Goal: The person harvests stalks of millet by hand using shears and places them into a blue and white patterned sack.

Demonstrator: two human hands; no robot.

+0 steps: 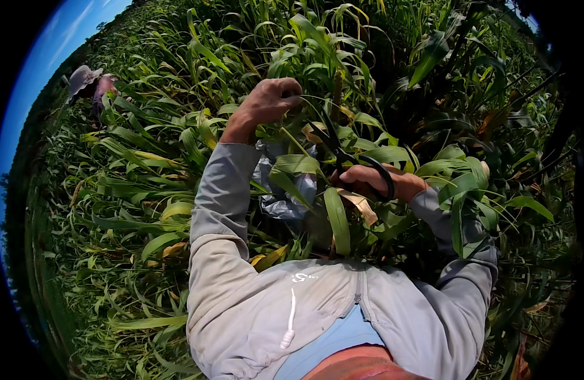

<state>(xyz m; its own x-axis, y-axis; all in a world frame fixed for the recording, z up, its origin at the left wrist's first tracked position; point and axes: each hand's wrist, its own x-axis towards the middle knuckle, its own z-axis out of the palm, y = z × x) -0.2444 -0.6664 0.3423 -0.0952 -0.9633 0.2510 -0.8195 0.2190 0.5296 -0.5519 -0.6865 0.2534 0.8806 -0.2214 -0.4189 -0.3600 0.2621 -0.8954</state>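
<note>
My left hand (pixel 275 98) is raised with its fingers curled at one end of a thin green stem or leaf (pixel 313 98); the grip itself is partly hidden. Lower down, my right hand (pixel 375 179) is closed on the handles of black-handled scissors (pixel 338 151). Their blades stand apart and point up and left, towards the left hand. A seed head (pixel 338 89) rises just beyond the blades. Between my forearms hangs a crumpled translucent plastic bag (pixel 284 190), partly covered by broad green leaves.
Dense, tall leafy crop plants (pixel 154 185) surround me on every side. Leafy stems lie over my right sleeve. Another person in a brimmed hat (pixel 83 80) is among the plants at the far upper left. Darker, shaded foliage (pixel 463 95) stands at the upper right.
</note>
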